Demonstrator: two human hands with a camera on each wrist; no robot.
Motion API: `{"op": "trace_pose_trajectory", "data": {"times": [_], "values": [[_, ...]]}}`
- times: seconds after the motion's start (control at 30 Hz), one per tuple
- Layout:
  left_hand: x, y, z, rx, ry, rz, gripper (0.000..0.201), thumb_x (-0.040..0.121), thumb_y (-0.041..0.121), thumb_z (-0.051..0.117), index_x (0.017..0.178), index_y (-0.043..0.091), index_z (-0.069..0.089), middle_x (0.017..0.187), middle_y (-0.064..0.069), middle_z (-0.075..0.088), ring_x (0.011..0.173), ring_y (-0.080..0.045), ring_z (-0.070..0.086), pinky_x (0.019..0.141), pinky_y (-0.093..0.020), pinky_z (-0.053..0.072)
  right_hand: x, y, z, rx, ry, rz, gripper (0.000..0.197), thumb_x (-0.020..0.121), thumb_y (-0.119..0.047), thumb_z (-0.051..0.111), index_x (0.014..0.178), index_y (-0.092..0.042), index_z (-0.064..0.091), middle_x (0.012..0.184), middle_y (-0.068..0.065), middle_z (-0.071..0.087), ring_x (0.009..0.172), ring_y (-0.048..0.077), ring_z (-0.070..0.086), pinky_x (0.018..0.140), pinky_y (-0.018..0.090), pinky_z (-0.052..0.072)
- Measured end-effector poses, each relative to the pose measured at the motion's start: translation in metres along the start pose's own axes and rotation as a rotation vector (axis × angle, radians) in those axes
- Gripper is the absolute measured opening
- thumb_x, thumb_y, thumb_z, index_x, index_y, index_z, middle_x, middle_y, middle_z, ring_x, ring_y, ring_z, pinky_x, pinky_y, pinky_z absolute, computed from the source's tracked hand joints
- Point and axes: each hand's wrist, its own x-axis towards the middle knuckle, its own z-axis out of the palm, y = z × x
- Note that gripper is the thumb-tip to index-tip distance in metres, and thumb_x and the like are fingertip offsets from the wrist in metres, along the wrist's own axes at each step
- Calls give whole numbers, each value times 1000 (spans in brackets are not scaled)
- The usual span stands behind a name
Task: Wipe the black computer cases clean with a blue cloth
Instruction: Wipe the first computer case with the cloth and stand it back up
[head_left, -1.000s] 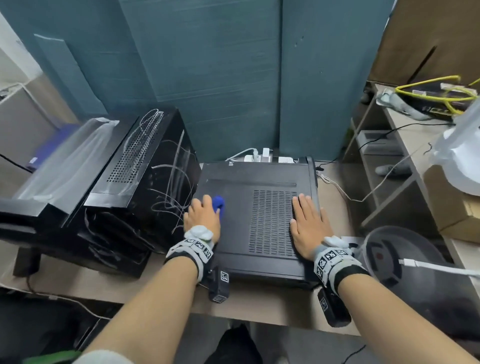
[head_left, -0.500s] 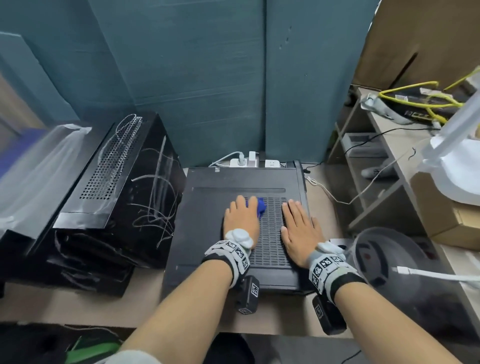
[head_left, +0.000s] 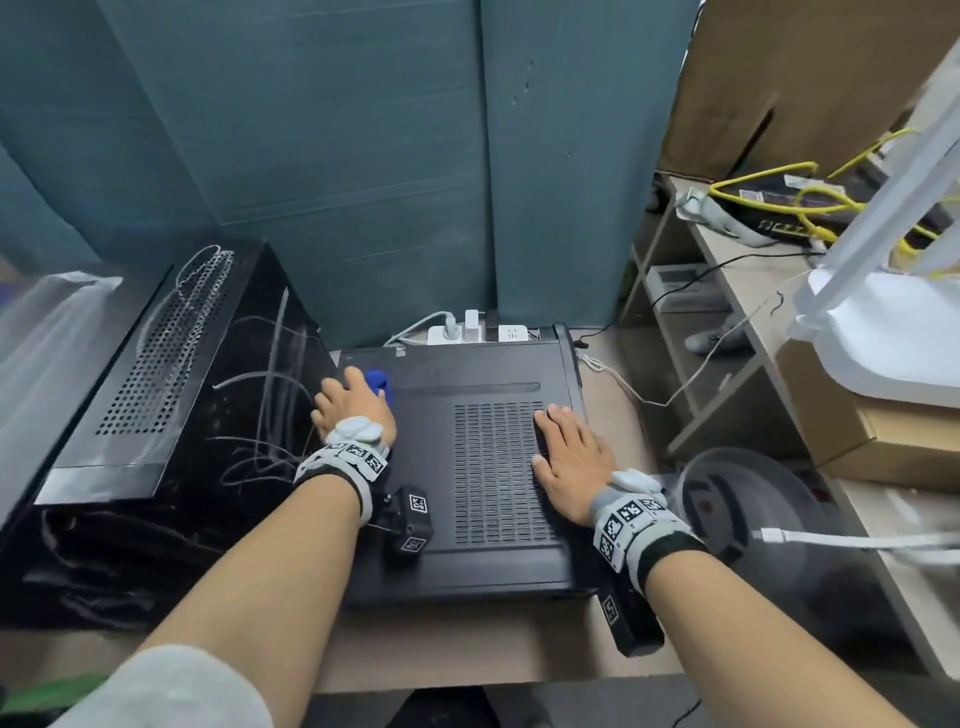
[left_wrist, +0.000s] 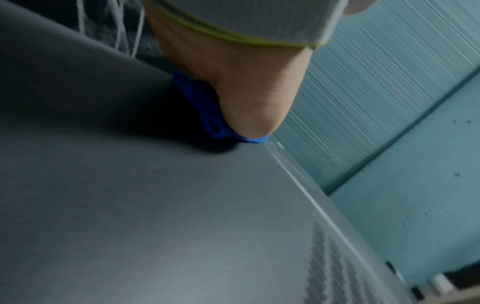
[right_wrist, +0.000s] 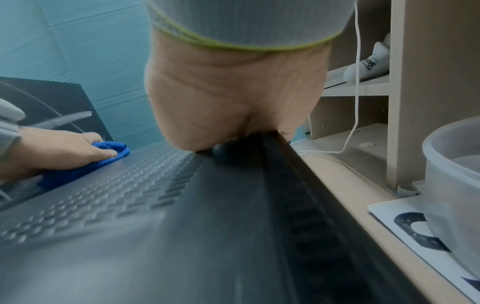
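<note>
A flat black computer case lies on the desk, with a vent grille in its top. My left hand presses a bunched blue cloth onto the case's far left corner, fingers laid over it. The left wrist view shows the blue cloth squeezed under the palm. From the right wrist I see the cloth under the left hand's fingers. My right hand lies flat on the case's right side, over the grille edge. A second black case stands tilted to the left, with pale streaks on it.
A white power strip with plugs sits behind the case against the teal partition. A clear plastic tub and a white cable are to the right. Shelves and a cardboard box stand further right.
My left hand swept the cloth right to the grille, then back left and farther away to the case's far left corner. The right hand stayed flat on the case.
</note>
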Motion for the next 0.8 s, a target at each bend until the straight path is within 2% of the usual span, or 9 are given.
{"op": "trace_pose_trajectory", "data": {"times": [0.07, 0.13, 0.27, 0.33, 0.4, 0.5, 0.6, 0.73, 0.8], "values": [[4, 12, 0, -33, -3, 2, 32, 96, 35, 58, 115, 13, 45, 123, -19, 48, 113, -39, 47, 94, -48, 38, 8, -4, -9, -16, 39, 5, 53, 98, -45, 44, 147, -29, 32, 153, -1, 33, 140, 25, 32, 113, 44, 33], [4, 29, 2, -32, -18, 91, 32, 96, 35, 59, 115, 13, 46, 122, -18, 48, 111, -38, 47, 92, -47, 38, 23, -8, -20, -12, 74, 46, 39, 95, -41, 53, 130, -29, 43, 135, 1, 42, 124, 27, 42, 103, 43, 40], [-10, 67, 9, -1, -84, 326, 34, 96, 39, 57, 120, 17, 47, 122, -14, 47, 110, -35, 48, 90, -45, 39, 60, -11, -30, 7, 97, 161, 18, 97, -37, 52, 110, -26, 46, 123, 4, 47, 113, 28, 44, 98, 44, 42], [-7, 69, 10, 34, -118, 444, 34, 96, 44, 55, 120, 21, 46, 119, -11, 46, 109, -32, 47, 90, -43, 38, 81, -14, -32, 16, 119, 222, 20, 96, -39, 52, 107, -23, 45, 120, 7, 48, 111, 30, 44, 98, 45, 42], [8, 61, 11, 36, -121, 468, 32, 94, 50, 55, 114, 26, 46, 115, -7, 47, 108, -31, 47, 89, -42, 38, 103, -18, -36, -1, 151, 271, 29, 94, -41, 55, 110, -20, 46, 123, 10, 48, 113, 32, 43, 99, 46, 40], [36, 44, 11, 19, -56, 328, 33, 89, 57, 58, 111, 32, 50, 115, -7, 50, 107, -32, 46, 91, -44, 37, 129, -25, -45, -44, 164, 347, 45, 93, -43, 57, 124, -15, 44, 131, 15, 45, 119, 37, 42, 100, 46, 37], [59, 39, 11, -36, -18, 113, 34, 87, 57, 62, 108, 34, 49, 117, -12, 46, 109, -35, 46, 97, -46, 33, 148, -31, -54, -33, 187, 442, 45, 93, -42, 58, 127, -16, 42, 132, 17, 43, 123, 37, 40, 100, 45, 37], [80, 33, 9, -146, -137, -115, 38, 86, 63, 58, 105, 37, 40, 122, -14, 45, 109, -37, 51, 100, -52, 33, 172, -36, -55, 61, 189, 572, 43, 95, -41, 55, 128, -15, 43, 133, 22, 42, 124, 39, 40, 100, 47, 37], [79, 33, 7, -233, -187, -167, 38, 86, 63, 58, 105, 37, 37, 120, -13, 46, 105, -39, 54, 97, -53, 38, 181, -35, -54, 124, 139, 630, 43, 98, -41, 49, 133, -16, 42, 137, 25, 40, 125, 42, 41, 102, 48, 36]]}}
